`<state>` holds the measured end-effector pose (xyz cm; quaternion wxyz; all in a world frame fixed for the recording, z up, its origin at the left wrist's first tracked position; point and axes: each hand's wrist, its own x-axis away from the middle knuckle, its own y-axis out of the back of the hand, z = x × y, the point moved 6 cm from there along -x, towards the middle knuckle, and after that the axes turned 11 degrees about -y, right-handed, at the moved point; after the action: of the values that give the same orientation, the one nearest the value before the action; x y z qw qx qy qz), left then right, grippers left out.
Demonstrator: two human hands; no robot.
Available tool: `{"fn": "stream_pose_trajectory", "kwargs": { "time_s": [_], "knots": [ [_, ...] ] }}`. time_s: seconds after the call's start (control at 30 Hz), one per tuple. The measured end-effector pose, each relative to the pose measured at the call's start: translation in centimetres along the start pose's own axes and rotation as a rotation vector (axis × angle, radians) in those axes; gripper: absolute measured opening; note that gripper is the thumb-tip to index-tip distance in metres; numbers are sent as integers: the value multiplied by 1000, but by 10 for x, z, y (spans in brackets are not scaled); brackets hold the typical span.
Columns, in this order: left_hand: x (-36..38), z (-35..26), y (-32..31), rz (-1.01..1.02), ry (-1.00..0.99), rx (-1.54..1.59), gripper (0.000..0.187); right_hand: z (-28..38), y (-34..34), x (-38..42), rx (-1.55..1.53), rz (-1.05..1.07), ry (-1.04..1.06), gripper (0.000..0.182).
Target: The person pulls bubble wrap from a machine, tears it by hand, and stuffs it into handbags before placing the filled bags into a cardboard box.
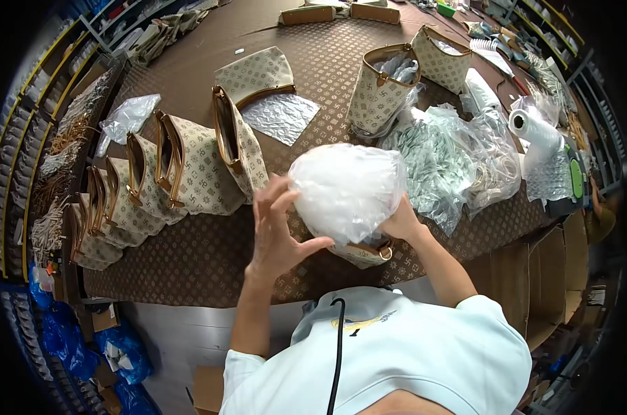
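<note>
A puffy bundle of clear plastic film [348, 190] is in front of me, over a patterned handbag [358, 256] whose brown trim and metal ring show below it. My right hand [401, 220] grips the bundle at its right edge, with the fingertips hidden behind the film. On the other side, my left hand [275, 232] is open, its thumb and fingers spread along the bundle's left edge. Just left of that hand stands another cream handbag [241, 142] with brown trim.
A row of similar handbags [206, 166] runs down the left. Stuffed bags [372, 97] stand behind on the right. Piled clear packets [434, 155] and a roll of plastic film [538, 138] lie to the right. Cardboard boxes [510, 280] stand beside the patterned tabletop [189, 259].
</note>
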<state>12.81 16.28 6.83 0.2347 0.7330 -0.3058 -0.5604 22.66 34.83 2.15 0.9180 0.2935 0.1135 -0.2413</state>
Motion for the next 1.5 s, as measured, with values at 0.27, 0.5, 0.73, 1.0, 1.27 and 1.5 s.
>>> {"fn": "stream_pose_trajectory", "kwargs": {
  "time_s": [0.27, 0.5, 0.73, 1.0, 1.27, 1.5],
  "knots": [
    [-32, 6, -34, 200, 36, 112, 98, 18, -12, 22, -256, 451, -349, 84],
    [-22, -1, -34, 93, 16, 280, 88, 2, 0, 27, -83, 62, -256, 58],
    [42, 43, -66, 544, 589, 314, 85, -11, 30, 49, -238, 12, -272, 40],
    [16, 25, -87, 214, 309, 59, 55, -48, 57, 69, -151, 41, -305, 40],
    [0, 31, -101, 544, 545, -11, 24, -25, 76, 73, 152, 63, -126, 35],
    [2, 0, -109, 165, 634, 382, 30, -22, 51, 81, 667, 370, -344, 25]
  ]
}}
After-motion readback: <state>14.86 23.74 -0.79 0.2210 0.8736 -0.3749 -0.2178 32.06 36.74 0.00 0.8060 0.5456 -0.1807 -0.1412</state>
